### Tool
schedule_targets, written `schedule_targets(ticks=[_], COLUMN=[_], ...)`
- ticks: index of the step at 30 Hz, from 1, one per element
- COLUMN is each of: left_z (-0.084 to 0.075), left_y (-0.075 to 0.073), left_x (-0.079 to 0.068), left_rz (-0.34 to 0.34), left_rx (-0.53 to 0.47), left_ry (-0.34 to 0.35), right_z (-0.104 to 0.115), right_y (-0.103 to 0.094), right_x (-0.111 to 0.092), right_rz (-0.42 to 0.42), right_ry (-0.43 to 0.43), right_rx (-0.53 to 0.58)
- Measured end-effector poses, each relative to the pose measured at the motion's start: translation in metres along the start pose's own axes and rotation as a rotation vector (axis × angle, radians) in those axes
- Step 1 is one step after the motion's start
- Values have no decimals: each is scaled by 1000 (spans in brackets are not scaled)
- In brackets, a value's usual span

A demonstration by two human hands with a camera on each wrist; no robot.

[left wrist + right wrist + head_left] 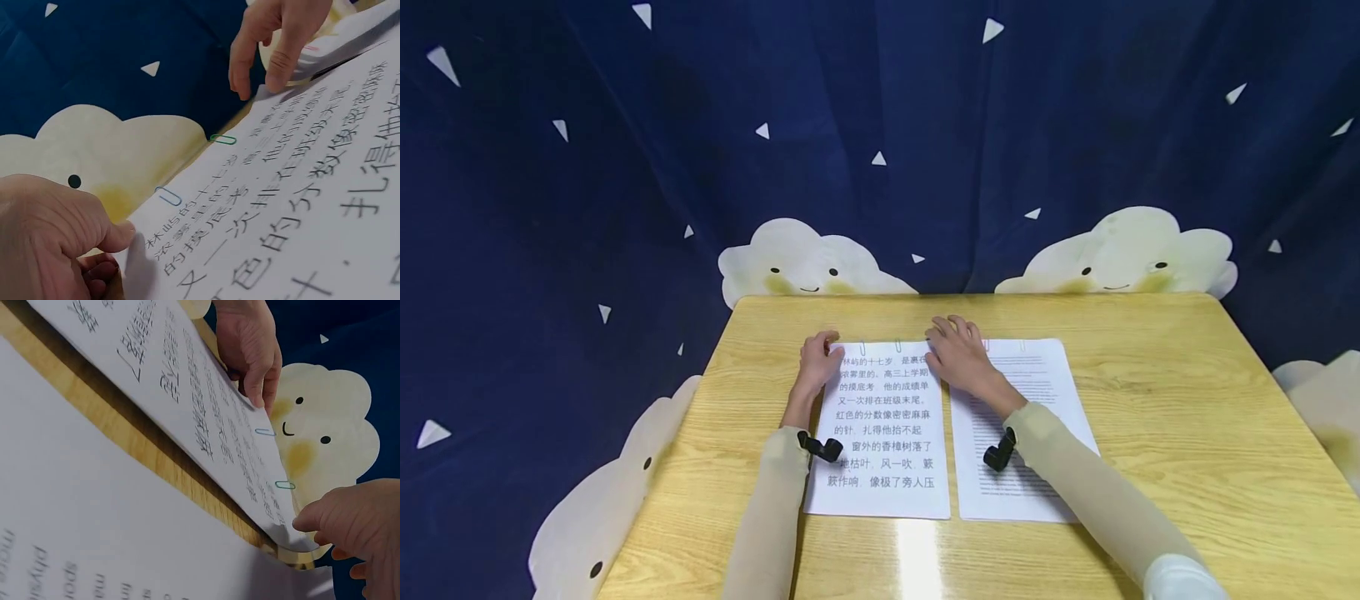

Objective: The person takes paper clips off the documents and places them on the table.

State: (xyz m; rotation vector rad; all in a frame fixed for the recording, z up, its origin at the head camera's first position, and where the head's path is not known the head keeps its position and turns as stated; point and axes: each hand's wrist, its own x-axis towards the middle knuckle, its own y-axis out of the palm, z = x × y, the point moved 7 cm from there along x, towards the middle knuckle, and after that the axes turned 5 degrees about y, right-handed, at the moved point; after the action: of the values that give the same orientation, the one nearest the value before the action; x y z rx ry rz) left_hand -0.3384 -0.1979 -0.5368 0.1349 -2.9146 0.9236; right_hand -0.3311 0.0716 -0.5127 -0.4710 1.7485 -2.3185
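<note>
My left hand (820,364) is at the upper left corner of a stack of paper (880,433) with large printed Chinese text. In the left wrist view, its thumb (119,237) lies on the corner and the other fingers curl beyond the edge, pinching the paper. A blue paper clip (169,195) and a green paper clip (223,139) sit on the top edge. Near the upper right corner is my right hand (961,354), thumb at the corner and fingers spread past the edge. Its thumb's contact with the paper is hard to tell.
A second stack of paper (1022,467) with small print lies to the right, partly under the right forearm. A pink paper clip (986,344) is on its top edge. Both stacks lie on a wooden table (1187,417), with a dark blue cloud-patterned curtain (880,100) behind.
</note>
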Motion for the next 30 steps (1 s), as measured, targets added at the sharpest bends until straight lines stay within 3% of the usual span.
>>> schedule_targets(ticks=[8, 14, 22, 26, 30], left_z=[0, 10, 17, 11, -4], left_y=[-3, -5, -13, -20, -28], left_x=[3, -1, -7, -9, -10], left_rz=[-1, -23, -75, -44, 5], left_rx=[9, -108, -297, -334, -301], left_ry=[39, 5, -33, 0, 86], right_z=[-3, -4, 1, 3, 3], right_y=[4, 2, -7, -17, -32], right_x=[7, 8, 8, 5, -1], right_rz=[-15, -56, -117, -187, -275], right_ry=[-2, 8, -28, -51, -60], right_rx=[54, 109, 97, 156, 250])
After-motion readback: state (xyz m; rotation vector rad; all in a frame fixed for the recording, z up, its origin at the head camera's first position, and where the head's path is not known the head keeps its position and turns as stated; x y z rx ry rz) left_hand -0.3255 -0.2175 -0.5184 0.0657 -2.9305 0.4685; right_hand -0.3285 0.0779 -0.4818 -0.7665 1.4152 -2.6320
